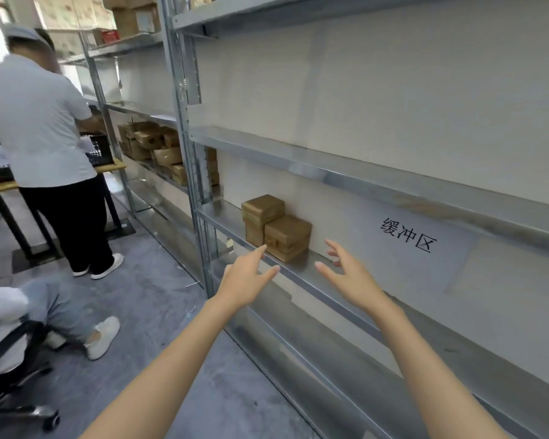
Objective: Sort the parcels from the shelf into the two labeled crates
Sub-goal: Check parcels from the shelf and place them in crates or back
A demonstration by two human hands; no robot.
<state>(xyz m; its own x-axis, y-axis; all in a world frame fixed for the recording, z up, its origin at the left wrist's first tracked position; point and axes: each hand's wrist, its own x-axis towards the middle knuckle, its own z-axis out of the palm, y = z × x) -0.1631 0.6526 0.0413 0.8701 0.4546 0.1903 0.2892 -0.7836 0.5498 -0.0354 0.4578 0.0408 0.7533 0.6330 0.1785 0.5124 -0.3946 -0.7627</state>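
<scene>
Left hand (244,277), right hand (349,275) hovering spread wide, holding nothing, near front parcel (287,237) on shelf (303,266); probably stiff, light; gripping 2 opposite sides seeming best.

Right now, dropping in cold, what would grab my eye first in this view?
The left hand and right hand reach open toward the front parcel on the metal shelf, with more brown parcels stacked behind it. On the wall to the right hangs a white sheet with black characters. Far left, a person in a white shirt stands, back turned.

"缓冲区" on white sheet (390,251) (handwritten, black)
</scene>
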